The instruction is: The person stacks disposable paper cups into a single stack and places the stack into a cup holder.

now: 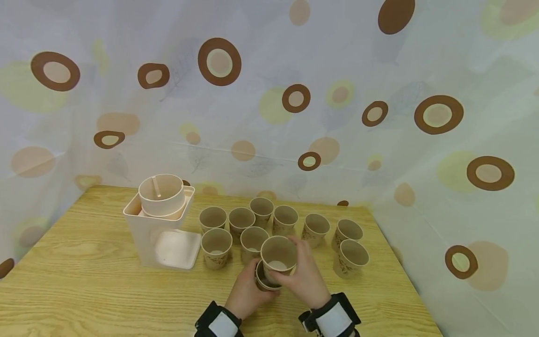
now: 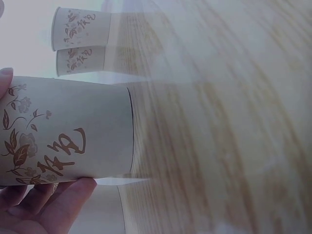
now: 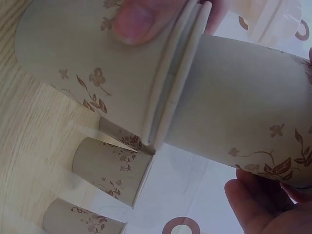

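Note:
Near the front of the table, my left hand grips a small stack of paper cups, its doubled rims showing in the right wrist view. My right hand holds another paper cup between thumb and fingers. That cup's lower part sits inside the stack's mouth, hidden there, while its upper part stands out above the rims. The cups are pale with brown printed flowers, and brown characters show on the stack in the left wrist view. Close behind both hands stands a loose paper cup.
Several more upright paper cups stand behind, with a pair at the right. On the left is a white plastic bin holding a round container; a white square piece is at its front. Patterned cloth hangs behind the table.

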Available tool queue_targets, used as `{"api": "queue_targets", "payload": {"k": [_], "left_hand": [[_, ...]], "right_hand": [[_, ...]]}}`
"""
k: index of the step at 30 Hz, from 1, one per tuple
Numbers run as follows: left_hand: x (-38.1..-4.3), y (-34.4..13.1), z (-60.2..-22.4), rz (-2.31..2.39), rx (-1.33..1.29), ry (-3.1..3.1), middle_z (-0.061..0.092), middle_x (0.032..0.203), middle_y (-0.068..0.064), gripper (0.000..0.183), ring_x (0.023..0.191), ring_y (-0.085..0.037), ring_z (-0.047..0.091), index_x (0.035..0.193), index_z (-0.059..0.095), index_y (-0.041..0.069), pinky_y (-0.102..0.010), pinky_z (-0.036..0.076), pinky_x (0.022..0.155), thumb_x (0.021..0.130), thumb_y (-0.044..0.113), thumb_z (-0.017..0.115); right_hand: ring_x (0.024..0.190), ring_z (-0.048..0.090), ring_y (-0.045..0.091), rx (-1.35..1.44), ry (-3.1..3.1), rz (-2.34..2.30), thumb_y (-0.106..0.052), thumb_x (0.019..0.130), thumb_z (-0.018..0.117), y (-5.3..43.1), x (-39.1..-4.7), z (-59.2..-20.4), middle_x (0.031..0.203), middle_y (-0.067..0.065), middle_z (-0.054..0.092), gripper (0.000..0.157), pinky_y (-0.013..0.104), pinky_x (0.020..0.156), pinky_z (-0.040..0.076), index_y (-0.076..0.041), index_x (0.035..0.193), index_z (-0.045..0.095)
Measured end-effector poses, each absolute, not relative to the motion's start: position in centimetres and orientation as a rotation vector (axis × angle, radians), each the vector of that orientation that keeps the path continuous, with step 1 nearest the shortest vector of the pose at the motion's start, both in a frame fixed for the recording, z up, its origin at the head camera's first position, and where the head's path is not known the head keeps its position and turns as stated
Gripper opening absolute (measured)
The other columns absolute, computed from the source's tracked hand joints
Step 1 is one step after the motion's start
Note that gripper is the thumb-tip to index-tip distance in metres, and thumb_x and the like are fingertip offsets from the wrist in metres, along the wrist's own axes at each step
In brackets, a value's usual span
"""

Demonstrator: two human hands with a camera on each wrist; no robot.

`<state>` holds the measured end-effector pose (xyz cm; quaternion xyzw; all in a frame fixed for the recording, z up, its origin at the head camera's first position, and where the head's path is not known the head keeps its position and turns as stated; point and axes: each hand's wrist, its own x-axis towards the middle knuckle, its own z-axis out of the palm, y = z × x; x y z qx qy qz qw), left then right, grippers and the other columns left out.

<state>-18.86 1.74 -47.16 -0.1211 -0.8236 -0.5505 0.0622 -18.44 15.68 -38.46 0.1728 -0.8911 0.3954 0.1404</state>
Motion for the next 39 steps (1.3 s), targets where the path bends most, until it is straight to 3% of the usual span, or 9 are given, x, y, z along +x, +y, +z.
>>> {"api": "queue_targets", "payload": {"k": [16, 33, 39], "left_hand": [[-18.9, 1.5, -47.2, -1.690, -0.414, -2.447, 0.063, 0.120, -0.019, 0.076, 0.109, -0.033, 0.058, 0.127, 0.049, -0.002, -0.054, 0.046, 0.093, 0.063, 0.023, 0.082], [-18.9, 1.7, -47.3, -1.714, -0.381, -2.444, 0.063, 0.117, -0.020, 0.075, 0.107, -0.034, 0.058, 0.126, 0.050, -0.002, -0.054, 0.047, 0.091, 0.062, 0.022, 0.082], [-18.8, 1.7, -47.4, -1.685, -0.388, -2.439, 0.064, 0.115, -0.019, 0.072, 0.105, -0.032, 0.059, 0.124, 0.051, -0.002, -0.053, 0.048, 0.090, 0.062, 0.020, 0.082]], "right_hand": [[0.106, 0.051, 0.035, 0.551, -2.692, 1.201, -0.023, 0.065, 0.082, 15.4, -18.4, -39.1, 0.122, 0.026, 0.048, 0.081, 0.054, 0.087, 0.046, 0.009, 0.127, 0.043], [0.110, 0.052, 0.035, 0.451, -2.779, 1.347, -0.029, 0.068, 0.080, 15.9, -18.6, -39.5, 0.129, 0.028, 0.050, 0.086, 0.054, 0.089, 0.046, 0.010, 0.134, 0.042], [0.106, 0.054, 0.032, 0.458, -2.773, 1.334, -0.028, 0.068, 0.080, 15.9, -18.7, -39.7, 0.123, 0.025, 0.054, 0.082, 0.052, 0.087, 0.047, 0.010, 0.132, 0.045]]}}
